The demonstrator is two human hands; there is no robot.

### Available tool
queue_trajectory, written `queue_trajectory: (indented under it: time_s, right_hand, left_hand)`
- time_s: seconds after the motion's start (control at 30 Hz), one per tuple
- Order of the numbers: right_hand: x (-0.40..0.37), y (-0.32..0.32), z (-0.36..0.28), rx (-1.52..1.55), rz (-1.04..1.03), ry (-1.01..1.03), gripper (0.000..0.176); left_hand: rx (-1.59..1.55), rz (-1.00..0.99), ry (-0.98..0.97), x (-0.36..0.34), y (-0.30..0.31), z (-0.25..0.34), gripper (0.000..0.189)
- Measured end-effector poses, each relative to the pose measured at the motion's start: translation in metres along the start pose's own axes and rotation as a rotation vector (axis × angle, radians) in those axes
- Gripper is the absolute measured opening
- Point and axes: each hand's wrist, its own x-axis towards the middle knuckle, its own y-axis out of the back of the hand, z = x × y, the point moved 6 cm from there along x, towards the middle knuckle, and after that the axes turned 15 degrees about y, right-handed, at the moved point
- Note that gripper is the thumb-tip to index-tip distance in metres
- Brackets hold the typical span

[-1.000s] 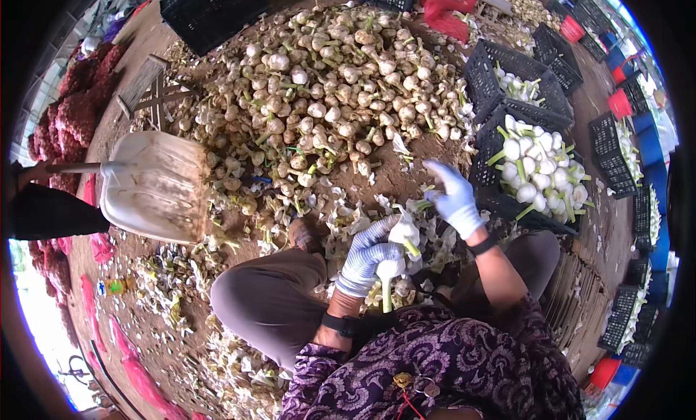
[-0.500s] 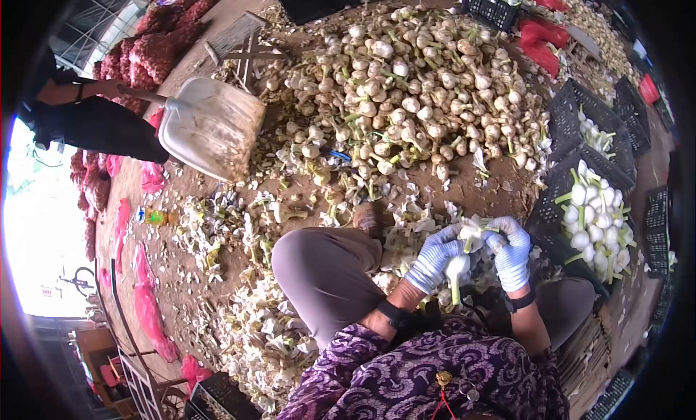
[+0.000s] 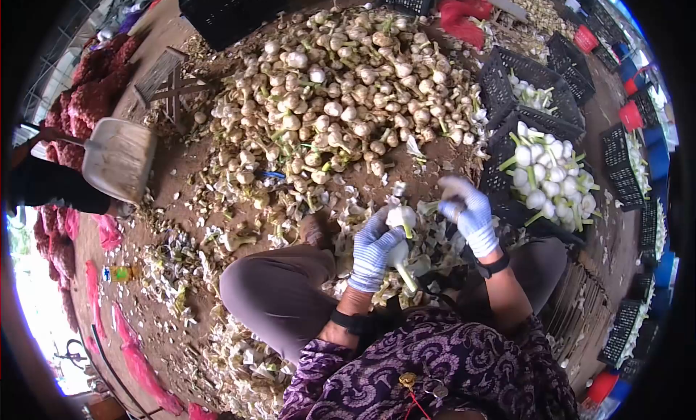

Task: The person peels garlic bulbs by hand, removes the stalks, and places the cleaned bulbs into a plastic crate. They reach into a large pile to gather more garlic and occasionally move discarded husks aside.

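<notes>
My left hand [image 3: 373,250], in a white-and-blue striped glove, is closed around garlic. A garlic bulb [image 3: 401,218] shows at its fingertips, and a second white bulb [image 3: 397,256] with a green stem hangs below, by the palm. My right hand [image 3: 467,210], gloved alike, is apart from the left, fingers partly spread; no bulb shows in it. Loose garlic skins [image 3: 431,239] lie on the ground beneath both hands.
A large garlic heap [image 3: 341,94] lies ahead. A black crate [image 3: 500,195] of trimmed garlic stands at my right, more crates beyond. At far left a person holds a shovel [image 3: 119,159]. A wooden stool [image 3: 172,90] stands left of the heap.
My right hand has moved away from the left, and the peeling skin between them is gone from the fingers. The view has turned right. The person with the shovel appears farther left.
</notes>
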Motion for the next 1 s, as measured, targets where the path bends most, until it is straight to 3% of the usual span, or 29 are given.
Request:
queue_trajectory:
  time_s: [0.07,0.1,0.17,0.2,0.23,0.33,0.4,0.43,0.5,0.53,0.57,0.67,0.73,0.83,0.87,0.97,1.0]
  right_hand:
    - [-0.009,-0.023,-0.028,-0.029,-0.22,-0.007,0.047]
    - [-0.008,-0.034,-0.047,-0.054,-0.222,0.195,0.038]
    - [-0.01,-0.038,-0.041,-0.012,-0.162,0.264,0.022]
    - [-0.012,-0.033,-0.023,0.235,-0.019,0.037,0.012]
    - [-0.01,-0.029,-0.016,0.217,0.004,-0.034,0.014]
    - [-0.008,-0.031,-0.016,0.215,-0.051,-0.003,0.014]
    - [-0.009,-0.036,-0.04,0.083,-0.097,0.145,0.017]
    - [-0.006,-0.04,-0.051,-0.076,-0.172,0.327,0.022]
    - [-0.009,-0.037,-0.032,0.044,-0.153,0.264,0.024]
    - [-0.018,-0.033,-0.006,0.44,-0.023,-0.194,0.022]
    - [-0.014,-0.033,-0.002,0.528,0.003,-0.053,0.02]
    - [-0.013,-0.031,0.006,0.553,0.015,-0.065,0.017]
    - [-0.016,-0.038,0.014,0.584,-0.064,0.033,0.015]
    - [-0.017,-0.029,0.033,0.519,0.016,-0.087,0.014]
    - [-0.019,-0.026,0.037,0.543,0.041,-0.146,0.014]
    - [-0.007,-0.019,0.003,0.311,0.08,-0.164,0.012]
    - [-0.006,-0.016,0.011,0.337,0.1,-0.093,0.013]
  left_hand:
    - [0.081,0.063,0.03,-0.003,-0.005,0.003,0.049]
    - [0.167,0.098,0.007,-0.004,-0.009,0.006,0.049]
    - [0.11,0.04,0.0,-0.006,-0.014,0.007,0.048]
    - [0.055,-0.012,-0.007,-0.008,-0.019,0.01,0.048]
    - [0.022,0.001,0.015,-0.013,-0.019,0.013,0.047]
    - [0.027,0.03,0.001,-0.014,-0.015,0.015,0.046]
    - [-0.012,0.038,0.048,-0.01,-0.01,0.012,0.041]
    - [-0.017,0.04,0.049,-0.009,-0.008,0.01,0.041]
    - [0.19,-0.028,-0.004,-0.008,-0.015,0.014,0.035]
    - [0.028,-0.032,-0.014,-0.013,-0.015,0.017,0.028]
    - [-0.102,-0.032,0.043,-0.011,-0.014,0.016,0.028]
    - [-0.251,-0.068,0.011,-0.002,-0.002,0.014,0.035]
    - [-0.205,-0.057,-0.03,-0.003,-0.004,0.016,0.036]
    - [-0.113,-0.055,-0.031,-0.011,-0.009,0.025,0.033]
    - [-0.165,-0.174,0.035,-0.014,-0.013,0.021,0.033]
    - [0.074,-0.427,0.104,-0.036,-0.037,0.027,0.03]
    - [0.309,-0.426,0.15,-0.035,-0.034,0.017,0.023]
